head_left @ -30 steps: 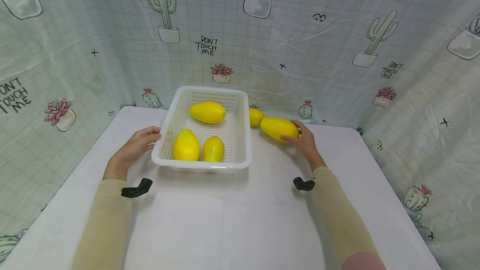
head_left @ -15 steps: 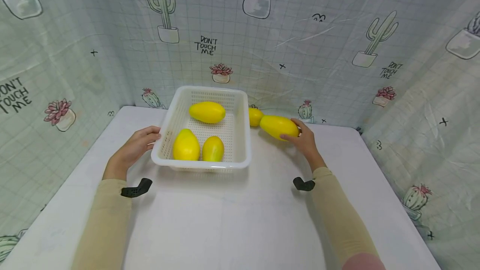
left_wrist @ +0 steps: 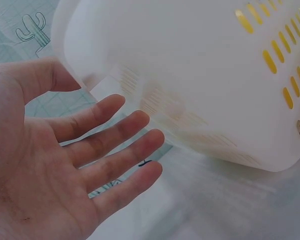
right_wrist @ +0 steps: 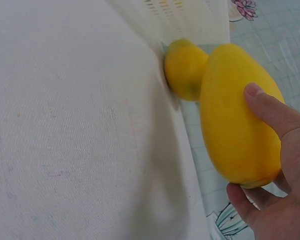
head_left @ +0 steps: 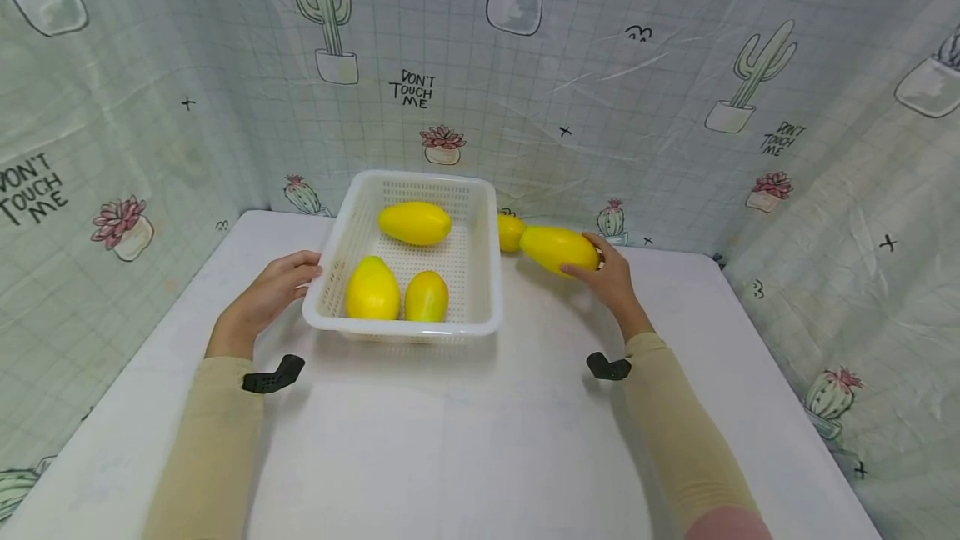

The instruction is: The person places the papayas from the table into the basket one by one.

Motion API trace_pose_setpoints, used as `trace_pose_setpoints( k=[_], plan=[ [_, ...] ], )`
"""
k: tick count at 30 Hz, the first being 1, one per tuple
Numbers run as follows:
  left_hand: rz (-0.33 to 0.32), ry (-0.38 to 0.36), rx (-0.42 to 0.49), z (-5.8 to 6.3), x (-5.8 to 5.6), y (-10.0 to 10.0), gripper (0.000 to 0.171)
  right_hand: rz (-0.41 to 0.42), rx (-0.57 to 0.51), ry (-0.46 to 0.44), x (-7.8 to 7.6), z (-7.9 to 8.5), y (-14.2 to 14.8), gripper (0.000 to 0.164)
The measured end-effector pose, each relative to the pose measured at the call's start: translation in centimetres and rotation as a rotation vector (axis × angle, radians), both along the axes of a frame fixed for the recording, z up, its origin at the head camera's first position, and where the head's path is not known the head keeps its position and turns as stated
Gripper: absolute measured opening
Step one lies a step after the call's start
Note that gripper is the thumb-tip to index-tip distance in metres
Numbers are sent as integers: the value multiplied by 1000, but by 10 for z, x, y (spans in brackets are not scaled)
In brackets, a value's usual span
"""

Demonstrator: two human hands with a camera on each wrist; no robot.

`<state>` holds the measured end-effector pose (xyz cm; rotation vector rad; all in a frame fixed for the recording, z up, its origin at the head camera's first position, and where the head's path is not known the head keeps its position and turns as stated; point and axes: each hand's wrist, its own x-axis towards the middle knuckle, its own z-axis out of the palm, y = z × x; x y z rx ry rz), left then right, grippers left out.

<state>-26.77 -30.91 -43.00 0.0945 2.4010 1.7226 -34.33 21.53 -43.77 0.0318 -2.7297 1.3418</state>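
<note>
At the back right of the table, my right hand (head_left: 613, 282) grips the blunt end of a large, long yellow papaya-like fruit (right_wrist: 240, 117). Its thumb lies on one side and its fingers curl under the end. The fruit's far tip is close to a smaller yellow fruit (right_wrist: 184, 70); whether they touch I cannot tell. My left hand (head_left: 270, 294) is at the left rim of a white perforated basket (head_left: 405, 329). In the left wrist view its fingers are spread and nearly straight, and the thumb tip is hidden behind the rim.
Inside the basket lie a long yellow fruit (head_left: 415, 223), a rounded yellow fruit (head_left: 372, 290) and a smaller oval one (head_left: 426, 297). A patterned cloth (head_left: 570, 90) hangs behind the white table (head_left: 450, 440) and along both its sides.
The large fruit in my right hand has risen slightly. My left hand and the basket stay in place.
</note>
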Motion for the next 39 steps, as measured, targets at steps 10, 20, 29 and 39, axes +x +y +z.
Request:
trace_pose_setpoints(
  k=[10, 20, 29, 39],
  plan=[
    [8, -5, -20, 0, 0, 0, 56, 10, 12, 34, 2, 4, 0, 84],
    [15, -24, -12, 1, 0, 1, 57, 13, -8, 45, 2, 8, -2, 85],
    [15, -32, -8, -1, -1, 0, 56, 10, -17, 37, 3, 12, -6, 84],
    [13, -36, -9, 1, -2, 0, 56, 25, -11, 59, 4, 16, -10, 86]
  ],
)
